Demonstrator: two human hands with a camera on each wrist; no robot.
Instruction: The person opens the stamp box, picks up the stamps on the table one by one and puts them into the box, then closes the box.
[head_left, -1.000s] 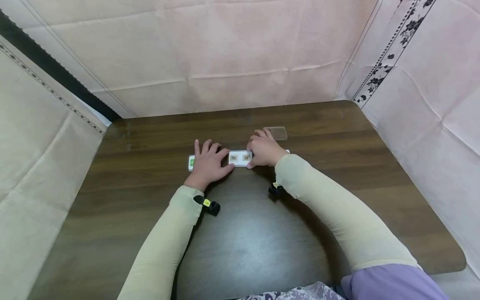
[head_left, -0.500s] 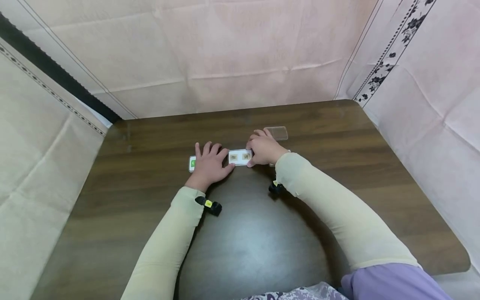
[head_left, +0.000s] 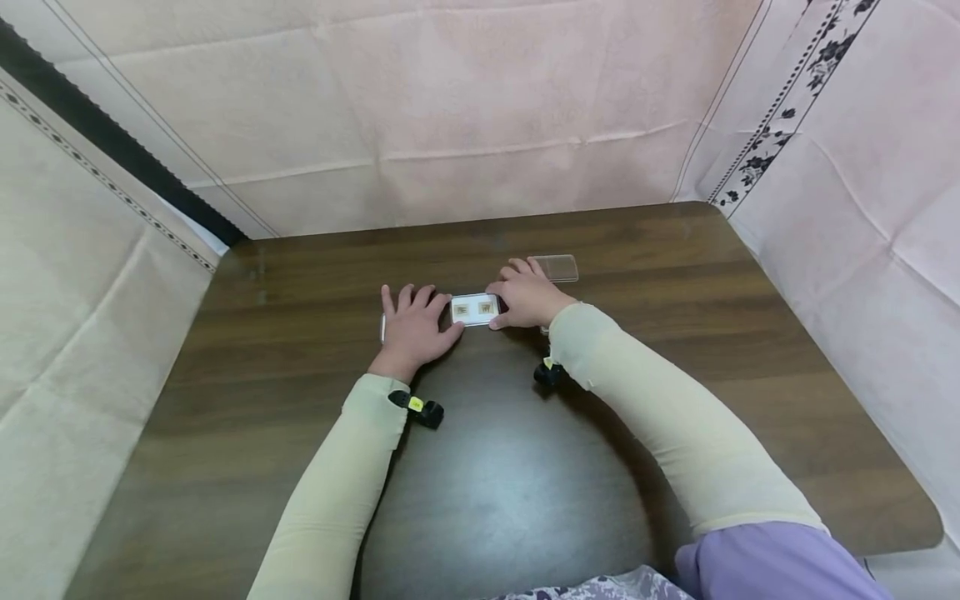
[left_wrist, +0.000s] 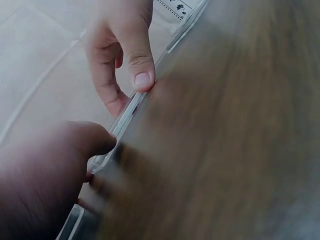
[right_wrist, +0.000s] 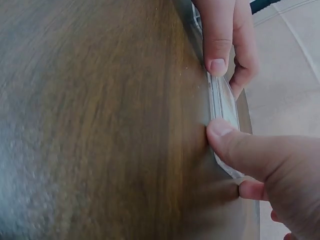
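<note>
A small clear plastic case (head_left: pixel 475 309) with a white insert and two gold-coloured squares lies near the back of the brown table. My left hand (head_left: pixel 415 329) pinches its left end between thumb and index finger, the other fingers spread out. At the opposite end, my right hand (head_left: pixel 528 298) holds the case between thumb and fingers. In the right wrist view, both thumbs press the near long edge of the case (right_wrist: pixel 229 112). Another clear case (left_wrist: pixel 71 223) shows partly under my left hand in the left wrist view, mostly hidden.
A flat clear plastic lid (head_left: pixel 558 268) lies just behind my right hand. A small edge of another clear item (head_left: pixel 544 331) peeks out under my right wrist. The wooden table (head_left: pixel 480 467) ends at pale cloth hangings (head_left: pixel 480 108) along its back and sides.
Both hands have shifted the gold-squared case slightly left and away from me. My left hand now covers the green patch of the other case, which showed beside it before.
</note>
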